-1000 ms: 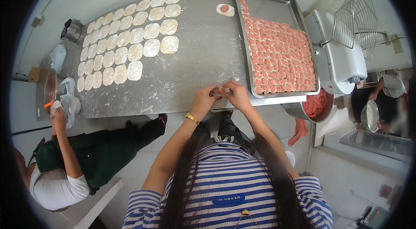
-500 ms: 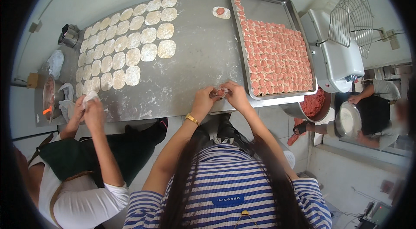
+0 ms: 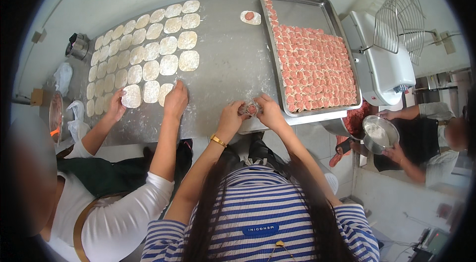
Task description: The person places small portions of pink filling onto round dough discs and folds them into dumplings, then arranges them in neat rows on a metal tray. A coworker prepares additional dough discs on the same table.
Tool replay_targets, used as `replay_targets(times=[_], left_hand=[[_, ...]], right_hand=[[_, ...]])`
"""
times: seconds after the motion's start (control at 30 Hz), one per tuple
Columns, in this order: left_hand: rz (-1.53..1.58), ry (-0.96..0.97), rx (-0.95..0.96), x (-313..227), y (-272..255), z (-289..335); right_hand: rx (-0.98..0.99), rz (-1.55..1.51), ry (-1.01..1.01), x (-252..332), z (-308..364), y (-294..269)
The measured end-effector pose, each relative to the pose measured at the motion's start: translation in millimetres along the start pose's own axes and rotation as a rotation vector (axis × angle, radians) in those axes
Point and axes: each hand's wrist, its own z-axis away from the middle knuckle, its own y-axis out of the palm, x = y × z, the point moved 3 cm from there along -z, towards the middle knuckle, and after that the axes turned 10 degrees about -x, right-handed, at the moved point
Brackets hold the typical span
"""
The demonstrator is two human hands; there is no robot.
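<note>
Between my two hands, just above the table's near edge, is a small open-topped meat dumpling (image 3: 251,109), its pale wrapper gathered round pink filling. My left hand (image 3: 232,116) closes its fingers on the dumpling's left side. From the other side the fingertips of my right hand (image 3: 268,110) pinch it. Right of my hands stands a large metal tray (image 3: 301,6), with many rows of similar dumplings (image 3: 317,63) packed side by side. Farther back on the table, a single wrapper (image 3: 257,21) lies flat with a dab of meat on it.
Floury round wrappers (image 3: 171,44) lie in rows across the left of the steel table (image 3: 220,58). A co-worker's hands (image 3: 176,99) are among the nearest ones. At right are a white machine (image 3: 379,61), a tub of minced meat (image 3: 354,122) and another person holding a metal bowl (image 3: 381,134).
The dumpling in my fingers is turned more upright, its filling facing up. The co-worker's hands moved from the near left onto the wrappers. The metal bowl at right shifted left.
</note>
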Motion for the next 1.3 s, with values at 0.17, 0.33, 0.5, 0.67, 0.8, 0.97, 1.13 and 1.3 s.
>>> replay_targets(times=[0.17, 0.33, 0.5, 0.67, 0.8, 0.97, 1.13, 1.3], left_hand=[[0.100, -0.087, 0.070, 6, 4, -4], [0.058, -0.118, 0.092, 3, -2, -5], [-0.041, -0.090, 0.113, -3, -5, -7], [-0.003, -0.017, 0.049, 2, -6, -8], [0.026, -0.044, 0.108, 12, -1, -7], [0.056, -0.122, 0.087, 5, -10, -17], [0.038, -0.219, 0.004, 15, -5, -20], [-0.148, -0.274, -0.143, 5, 5, -17]], right_hand=[[0.043, -0.102, 0.012, 0, -4, 5], [0.022, -0.050, 0.045, 2, 0, 3], [0.050, -0.064, 0.050, 0, 1, 11], [0.045, 0.005, 0.064, 17, 2, 5], [0.023, 0.013, -0.009, 10, 2, 14], [-0.016, -0.254, 0.131, -11, -26, -33], [-0.156, -0.375, 0.269, -91, -114, -138], [-0.282, 0.075, 0.278, -202, -220, -242]])
